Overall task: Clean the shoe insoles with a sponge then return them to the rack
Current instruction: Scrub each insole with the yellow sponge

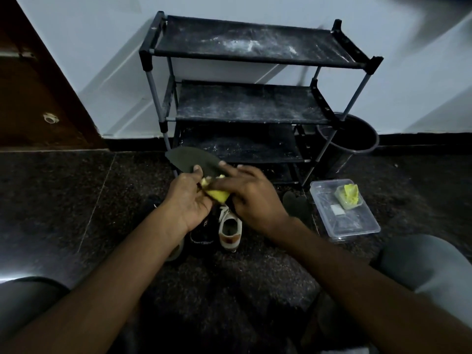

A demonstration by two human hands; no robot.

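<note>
My left hand [189, 198] grips a dark insole [190, 159] from below, its thumb on the top face, holding it in front of the rack's lowest shelves. My right hand [251, 194] presses a yellow sponge [217, 192] against the insole's near end, fingers spread over the sponge. The black shoe rack [245, 103] stands against the wall, its shelves dusty with white marks. Two more dark insoles [297, 205] lie on the floor to the right of my hands.
A white and tan shoe [229, 229] and a black shoe [201, 233] sit on the dark floor under my hands. A clear plastic box [344, 218] with a yellow-green item is at right. A black bin [350, 139] stands beside the rack. My knees frame the bottom corners.
</note>
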